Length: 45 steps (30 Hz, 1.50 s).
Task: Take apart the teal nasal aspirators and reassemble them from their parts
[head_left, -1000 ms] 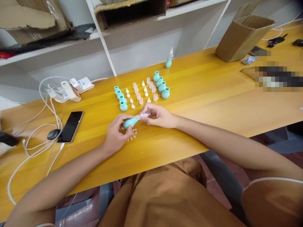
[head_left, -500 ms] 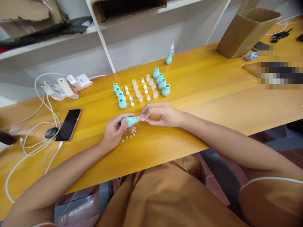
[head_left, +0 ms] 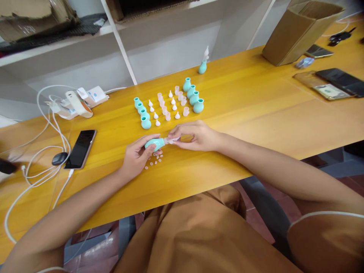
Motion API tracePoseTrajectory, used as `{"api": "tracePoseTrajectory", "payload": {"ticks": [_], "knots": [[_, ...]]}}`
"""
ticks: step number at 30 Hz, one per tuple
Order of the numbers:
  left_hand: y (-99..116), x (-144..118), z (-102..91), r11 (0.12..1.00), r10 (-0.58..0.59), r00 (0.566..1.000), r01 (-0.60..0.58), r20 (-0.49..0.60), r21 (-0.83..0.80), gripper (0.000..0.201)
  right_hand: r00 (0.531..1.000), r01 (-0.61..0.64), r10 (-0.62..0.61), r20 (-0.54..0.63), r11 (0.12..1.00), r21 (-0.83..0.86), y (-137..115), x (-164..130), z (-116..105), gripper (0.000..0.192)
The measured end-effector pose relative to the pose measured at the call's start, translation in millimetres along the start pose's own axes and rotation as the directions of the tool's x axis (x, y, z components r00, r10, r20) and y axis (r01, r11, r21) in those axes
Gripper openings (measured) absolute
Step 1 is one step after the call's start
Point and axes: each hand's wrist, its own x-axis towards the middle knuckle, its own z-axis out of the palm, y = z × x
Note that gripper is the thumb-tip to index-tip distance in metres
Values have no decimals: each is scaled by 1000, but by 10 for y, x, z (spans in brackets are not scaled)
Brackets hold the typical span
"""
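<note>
My left hand (head_left: pixel 137 155) is closed around a teal squeeze bulb (head_left: pixel 154 143), apparently part of a nasal aspirator, tipped on its side with its neck to the right. A translucent collar (head_left: pixel 166 140) sits at the bulb's mouth. Beyond it, the fingertips of my right hand (head_left: pixel 196 135) pinch a pale nozzle (head_left: pixel 175 139), partly covered by the fingers. Small pinkish rings (head_left: pixel 156 162) lie scattered below my left hand. Further back stand teal bulbs in a left row (head_left: pixel 146 122) and a right row (head_left: pixel 198 106), with white tips (head_left: pixel 157 123) and translucent cups (head_left: pixel 168 116) between them.
An assembled teal-and-white aspirator (head_left: pixel 203 67) stands near the back wall. On the left are a phone (head_left: pixel 80 149), tangled white cables and chargers (head_left: pixel 78 104). To the right are a cardboard box (head_left: pixel 298 32) and a dark phone (head_left: pixel 339 81). The table's front edge runs near my lap.
The view has shifted slightly. Both hands keep their hold on the bulb and nozzle, with little movement; more of the pale nozzle shows at my right fingertips.
</note>
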Motion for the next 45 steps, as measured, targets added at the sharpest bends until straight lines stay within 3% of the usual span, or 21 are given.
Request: {"api": "tracePoseTrajectory", "payload": {"ticks": [18,26,45], "knots": [[47,27,-23,946,145,987,-159,68,284,36,955,-296,296,33,932,210,28,-35,44,23],[32,31,-38,920,190,977,-211,94,330,31,939,-340,341,48,893,295,65,-55,62,25],[1,21,-44,909,204,974,-227,103,349,31,780,-572,585,222,523,633,90,-54,171,38]]}}
